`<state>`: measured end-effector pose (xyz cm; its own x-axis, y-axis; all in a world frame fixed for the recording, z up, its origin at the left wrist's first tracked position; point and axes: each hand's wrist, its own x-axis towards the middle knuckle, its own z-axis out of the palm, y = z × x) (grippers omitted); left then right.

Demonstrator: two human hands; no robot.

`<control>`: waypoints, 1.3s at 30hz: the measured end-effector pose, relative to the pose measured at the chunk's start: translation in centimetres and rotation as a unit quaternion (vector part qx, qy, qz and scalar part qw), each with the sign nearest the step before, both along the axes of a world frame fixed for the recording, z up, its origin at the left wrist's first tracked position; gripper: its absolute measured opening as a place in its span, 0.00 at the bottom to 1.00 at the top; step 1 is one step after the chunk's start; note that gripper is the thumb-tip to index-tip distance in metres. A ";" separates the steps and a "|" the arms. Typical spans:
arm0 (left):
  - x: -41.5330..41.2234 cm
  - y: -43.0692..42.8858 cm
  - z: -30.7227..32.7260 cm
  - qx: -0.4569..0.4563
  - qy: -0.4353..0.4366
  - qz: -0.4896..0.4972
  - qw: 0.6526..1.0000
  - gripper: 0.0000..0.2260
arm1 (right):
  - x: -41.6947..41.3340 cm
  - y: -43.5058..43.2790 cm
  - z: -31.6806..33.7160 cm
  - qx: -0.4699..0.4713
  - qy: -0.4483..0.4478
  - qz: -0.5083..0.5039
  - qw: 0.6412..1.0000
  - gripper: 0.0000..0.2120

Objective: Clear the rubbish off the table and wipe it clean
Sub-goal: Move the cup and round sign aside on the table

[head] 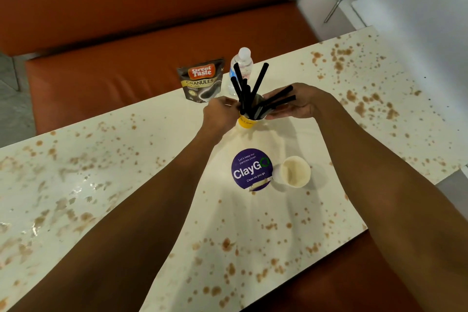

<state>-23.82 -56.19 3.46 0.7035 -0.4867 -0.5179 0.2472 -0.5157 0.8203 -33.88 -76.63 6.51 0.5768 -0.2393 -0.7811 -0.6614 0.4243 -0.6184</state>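
Yellow cup (pixel 247 123): near the table's (pixel 278 210) far edge, holding black straws (pixel 258 81).
Left hand (pixel 220 113): rim pinched.
Right hand (pixel 302 104): straws gripped.
Risk: cup tipped if straws are dragged sideways.

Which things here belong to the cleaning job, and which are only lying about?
Job: black straws, yellow cup, white paper cup, coffee-stained table.
Probably lying about: Great Taste coffee pouch, water bottle, ClayGo sticker, orange bench.
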 end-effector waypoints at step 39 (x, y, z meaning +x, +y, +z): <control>-13.1 2.8 -0.3 0.029 0.045 -0.239 0.970 0.24 | -16.3 3.8 -1.6 -0.141 0.094 0.082 0.982 0.16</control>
